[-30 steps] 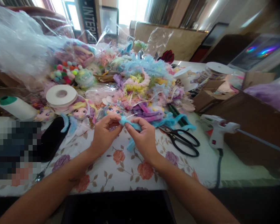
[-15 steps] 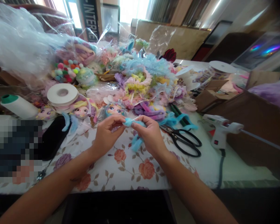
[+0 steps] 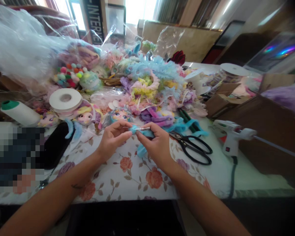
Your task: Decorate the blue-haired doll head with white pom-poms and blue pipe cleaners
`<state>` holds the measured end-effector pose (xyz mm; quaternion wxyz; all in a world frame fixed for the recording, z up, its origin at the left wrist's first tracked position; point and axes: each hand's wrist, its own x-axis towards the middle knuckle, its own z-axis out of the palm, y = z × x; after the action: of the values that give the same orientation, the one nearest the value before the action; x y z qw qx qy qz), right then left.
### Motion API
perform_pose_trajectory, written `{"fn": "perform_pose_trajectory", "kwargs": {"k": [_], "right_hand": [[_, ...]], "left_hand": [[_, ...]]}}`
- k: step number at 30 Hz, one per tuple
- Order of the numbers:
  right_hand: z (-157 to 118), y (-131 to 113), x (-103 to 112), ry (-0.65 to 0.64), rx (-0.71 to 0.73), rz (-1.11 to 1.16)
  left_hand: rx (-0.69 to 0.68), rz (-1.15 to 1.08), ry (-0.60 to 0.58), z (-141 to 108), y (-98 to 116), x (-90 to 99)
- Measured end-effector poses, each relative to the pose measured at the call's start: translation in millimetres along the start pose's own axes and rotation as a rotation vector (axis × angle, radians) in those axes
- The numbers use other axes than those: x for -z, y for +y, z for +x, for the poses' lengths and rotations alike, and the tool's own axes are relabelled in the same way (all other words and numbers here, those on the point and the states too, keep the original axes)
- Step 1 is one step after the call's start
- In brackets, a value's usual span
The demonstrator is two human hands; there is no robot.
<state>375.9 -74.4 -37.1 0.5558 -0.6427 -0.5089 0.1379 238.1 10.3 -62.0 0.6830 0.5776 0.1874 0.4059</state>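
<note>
Between my two hands stretches a fluffy light-blue strip [image 3: 147, 132] with what looks like a row of small white beads along its upper edge. My left hand [image 3: 114, 137] pinches its left end between thumb and fingers. On the other side, my right hand [image 3: 156, 141] grips it, thumb in front, and a loose blue tail [image 3: 142, 150] hangs below. Just behind the hands sits a doll head [image 3: 120, 114] with blue-grey hair and large blue eyes. Black-handled scissors [image 3: 195, 149] lie right of my right hand, near more blue strip [image 3: 184, 125].
A white glue gun [image 3: 232, 136] stands at the right before a cardboard box [image 3: 267, 131]. At the left are a ribbon spool [image 3: 65, 99], a thread cone [image 3: 19, 113] and a black phone-like slab [image 3: 55, 146]. Ruffled trims [image 3: 159, 70] heap up behind. A floral cloth [image 3: 127, 183] covers the table.
My right hand has shifted slightly and its fingers have moved along the blue strip. The beaded edge now lies flatter between the hands, and the hanging tail shows less.
</note>
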Motion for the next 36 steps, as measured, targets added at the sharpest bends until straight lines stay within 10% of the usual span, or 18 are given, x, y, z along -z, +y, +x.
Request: {"fn": "perform_pose_trajectory", "kwargs": {"k": [16,36], "right_hand": [[-13,15,-8,0.131,0.561,-0.253],[-5,1,3,0.02,0.42,-0.115]], "left_hand": [[0.245,-0.285,0.001,2,6,-1.7],[0.096,-0.077,-0.121,5,7,8.7]]}}
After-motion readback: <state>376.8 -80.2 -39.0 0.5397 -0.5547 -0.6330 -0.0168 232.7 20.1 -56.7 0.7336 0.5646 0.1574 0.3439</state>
